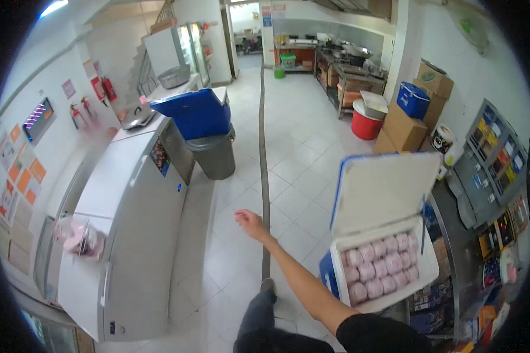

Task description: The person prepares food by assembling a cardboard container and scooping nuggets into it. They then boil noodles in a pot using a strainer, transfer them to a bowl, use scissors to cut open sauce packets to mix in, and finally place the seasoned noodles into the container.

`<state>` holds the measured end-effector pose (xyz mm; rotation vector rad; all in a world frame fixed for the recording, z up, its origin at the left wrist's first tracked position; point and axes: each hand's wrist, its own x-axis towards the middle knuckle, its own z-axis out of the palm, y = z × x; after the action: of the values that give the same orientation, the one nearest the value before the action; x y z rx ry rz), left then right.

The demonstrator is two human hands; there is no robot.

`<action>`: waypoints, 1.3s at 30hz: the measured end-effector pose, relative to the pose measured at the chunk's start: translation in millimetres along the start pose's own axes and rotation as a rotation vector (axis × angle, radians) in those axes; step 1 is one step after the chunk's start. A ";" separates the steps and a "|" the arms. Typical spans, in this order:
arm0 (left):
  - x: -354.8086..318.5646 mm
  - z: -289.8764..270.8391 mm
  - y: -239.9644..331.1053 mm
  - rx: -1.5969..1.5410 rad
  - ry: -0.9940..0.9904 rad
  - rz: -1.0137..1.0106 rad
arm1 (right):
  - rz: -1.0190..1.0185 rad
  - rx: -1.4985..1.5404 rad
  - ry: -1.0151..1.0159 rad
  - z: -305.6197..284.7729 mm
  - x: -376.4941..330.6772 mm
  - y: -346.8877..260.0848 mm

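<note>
My right hand (252,225) hangs over the tiled floor in the middle of the head view, its arm reaching in from the lower right out of a black sleeve. The fingers look loosely curled in, and nothing shows in them. My left hand is out of sight. To the right of my forearm stands a blue and white cooler box (331,273) with its white-lined lid (388,188) tilted up. Rows of rounded, pale pink wrapped packs (380,267) fill it. My hand is apart from the box.
A long white chest freezer (138,235) runs along the left, with a pink plastic bag (83,240) on top. Beyond it a blue crate (200,112) sits on a grey bin (213,156). Cardboard boxes (403,126) and a red bucket (366,122) stand far right. A dark strip (263,135) crosses the floor.
</note>
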<state>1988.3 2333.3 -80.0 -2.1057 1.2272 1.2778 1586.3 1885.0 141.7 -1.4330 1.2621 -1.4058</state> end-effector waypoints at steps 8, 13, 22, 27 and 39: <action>165.3 -372.3 626.5 0.155 0.449 0.985 | 1.117 0.231 0.894 -157.8 77.2 311.7; 177.6 -586.8 1036.0 -0.281 0.547 1.301 | 1.409 0.255 1.275 -275.3 221.3 379.8; 434.6 -621.4 1086.7 0.387 0.094 0.429 | 1.091 0.029 0.375 -488.5 729.2 385.1; 512.0 -695.0 1213.0 0.281 -0.087 0.120 | 0.646 -0.332 0.458 -700.1 1014.1 441.4; 807.6 -964.9 2064.0 0.501 0.141 0.866 | 0.302 -0.785 -0.644 -856.4 1089.5 673.8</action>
<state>928.1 161.1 -54.4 -1.3354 2.3711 0.9385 549.4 781.2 -142.9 -1.8743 1.5487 -0.1641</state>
